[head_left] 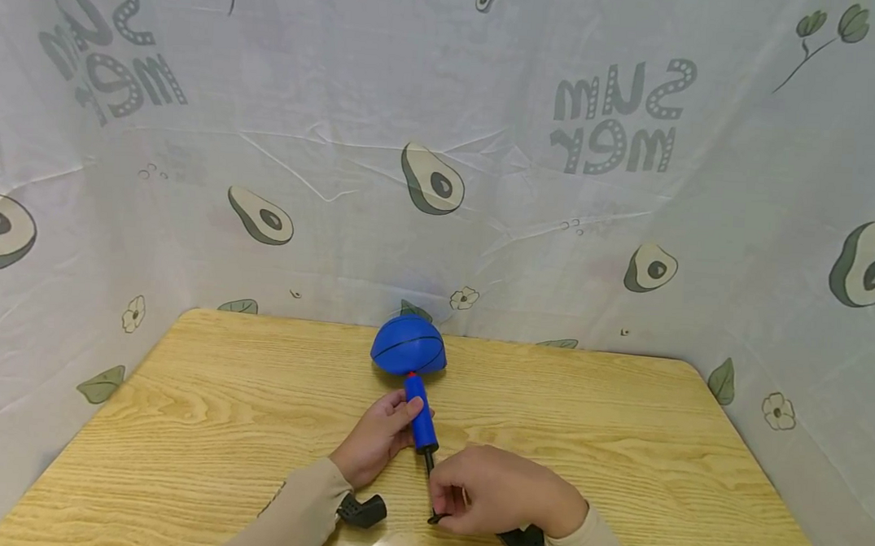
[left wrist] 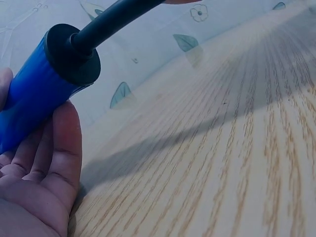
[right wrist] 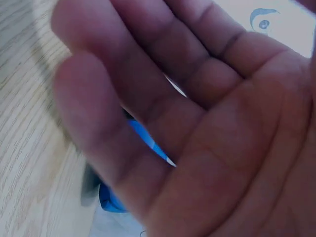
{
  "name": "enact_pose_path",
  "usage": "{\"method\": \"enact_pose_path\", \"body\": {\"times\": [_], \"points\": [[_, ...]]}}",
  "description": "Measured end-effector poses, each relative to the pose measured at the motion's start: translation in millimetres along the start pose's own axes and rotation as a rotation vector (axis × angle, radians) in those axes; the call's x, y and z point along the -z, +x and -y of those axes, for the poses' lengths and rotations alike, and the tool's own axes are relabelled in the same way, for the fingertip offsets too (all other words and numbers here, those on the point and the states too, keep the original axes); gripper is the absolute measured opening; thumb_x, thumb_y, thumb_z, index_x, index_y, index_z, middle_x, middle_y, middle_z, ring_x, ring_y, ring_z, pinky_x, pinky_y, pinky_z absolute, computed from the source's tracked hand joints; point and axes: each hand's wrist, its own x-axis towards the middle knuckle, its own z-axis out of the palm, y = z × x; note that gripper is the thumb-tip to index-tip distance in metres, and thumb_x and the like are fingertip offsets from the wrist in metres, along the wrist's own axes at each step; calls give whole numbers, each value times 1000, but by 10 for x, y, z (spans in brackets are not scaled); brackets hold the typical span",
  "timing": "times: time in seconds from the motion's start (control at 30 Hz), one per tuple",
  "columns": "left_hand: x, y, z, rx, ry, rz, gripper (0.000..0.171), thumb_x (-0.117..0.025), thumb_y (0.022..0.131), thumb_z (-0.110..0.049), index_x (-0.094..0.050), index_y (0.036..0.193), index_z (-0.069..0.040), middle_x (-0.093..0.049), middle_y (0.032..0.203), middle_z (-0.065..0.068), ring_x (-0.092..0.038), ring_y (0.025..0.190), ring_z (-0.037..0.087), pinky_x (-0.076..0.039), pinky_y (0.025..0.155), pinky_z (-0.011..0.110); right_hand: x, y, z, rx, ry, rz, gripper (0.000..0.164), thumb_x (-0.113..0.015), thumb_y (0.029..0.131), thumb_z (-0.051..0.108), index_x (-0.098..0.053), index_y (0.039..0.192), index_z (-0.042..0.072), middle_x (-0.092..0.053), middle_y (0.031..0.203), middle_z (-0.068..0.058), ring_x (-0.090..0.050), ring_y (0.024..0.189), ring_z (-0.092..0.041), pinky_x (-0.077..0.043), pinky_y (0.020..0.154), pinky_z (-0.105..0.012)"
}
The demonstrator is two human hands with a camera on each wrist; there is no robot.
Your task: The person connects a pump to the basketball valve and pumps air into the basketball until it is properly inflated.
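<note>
A slack, dented blue ball [head_left: 408, 345] with black lines sits near the table's far edge. From it a blue hand pump [head_left: 422, 425] points back toward me, its red tip against the ball. My left hand [head_left: 377, 433] holds the pump's barrel, thumb on top and fingers beneath, also visible in the left wrist view around the barrel [left wrist: 29, 94]. The black rod [left wrist: 116, 24] is drawn out of the barrel. At its near end my right hand [head_left: 497, 487] grips the black handle [head_left: 436, 518]. In the right wrist view, that hand's curled fingers [right wrist: 143, 84] hide the handle.
The wood-grain table [head_left: 257, 379] carries the ball and pump. A pale curtain [head_left: 351, 245] printed with avocados and leaves hangs behind the table and along both sides. Black wrist mounts [head_left: 363, 511] show under the sleeves.
</note>
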Motion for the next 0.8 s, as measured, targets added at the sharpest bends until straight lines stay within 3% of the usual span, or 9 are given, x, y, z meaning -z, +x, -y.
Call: {"method": "enact_pose_path", "body": {"times": [0.23, 0.37, 0.57, 0.8], "points": [[17, -1, 7, 0, -6, 6, 59, -51, 111, -31, -32, 148, 12, -61, 126, 17, -63, 107, 17, -54, 90, 30, 6, -19, 38, 34, 16, 52, 13, -75, 94, 9, -66, 91, 18, -57, 82, 18, -50, 70, 11, -49, 64, -12], [29, 1, 9, 4, -25, 6, 60, -51, 111, -33, -32, 148, 10, -59, 128, 17, -63, 106, 16, -54, 91, 30, 12, -21, 53, 10, 6, 21, 16, -75, 94, 9, -65, 86, 19, -54, 79, 20, -48, 68, 10, -47, 62, -12], [33, 4, 9, 15, -32, 13, 60, -51, 111, -31, -29, 151, 8, -56, 132, 17, -61, 115, 19, -53, 95, 30, 39, -30, 50, -63, -29, -33, 13, -79, 94, 23, -69, 86, 23, -56, 77, 23, -50, 67, 9, -47, 62, -14], [26, -2, -12, 24, -44, 13, 62, -50, 111, -32, -28, 153, 8, -52, 138, 20, -58, 124, 23, -52, 100, 30, 54, -37, 11, -112, -100, -145, 16, -80, 92, 26, -68, 82, 27, -57, 76, 24, -51, 67, 7, -46, 62, -15]]}}
